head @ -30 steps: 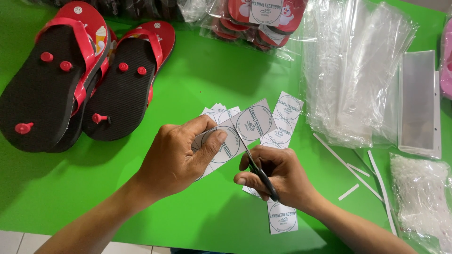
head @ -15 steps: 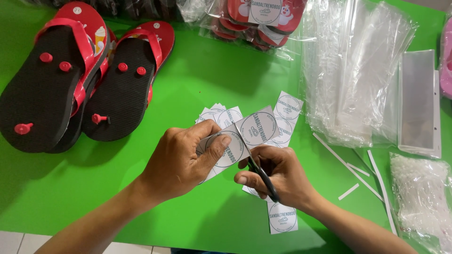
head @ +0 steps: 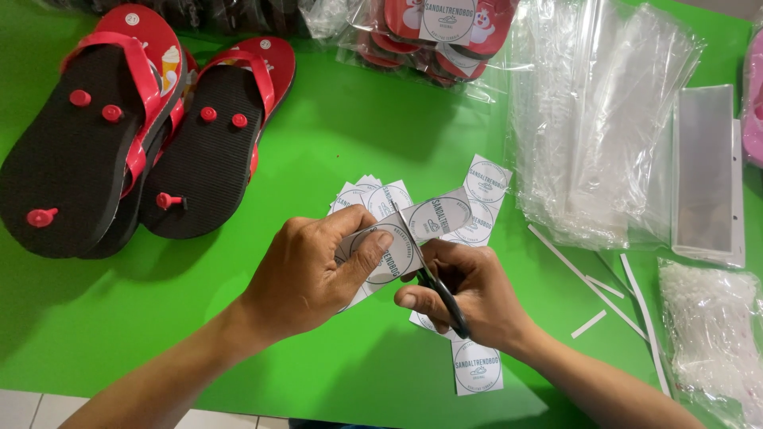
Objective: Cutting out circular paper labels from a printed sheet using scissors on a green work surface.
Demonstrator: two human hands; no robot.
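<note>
Label strip (head: 433,218) between scissors (head: 425,266), cut labels (head: 477,365) beneath, flip-flops (head: 119,135) nearby

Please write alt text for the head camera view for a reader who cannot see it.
The right hand works scissors across a strip of round-printed white labels that the left hand pinches, over a green table. Cut labels lie below; red and black flip-flops upper left, clear plastic bags right.

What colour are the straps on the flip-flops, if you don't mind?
Red, on black-soled flip-flops; the head view shows them best.

Green tabletop (head: 334,119), white tile floor (head: 32,409)
</note>
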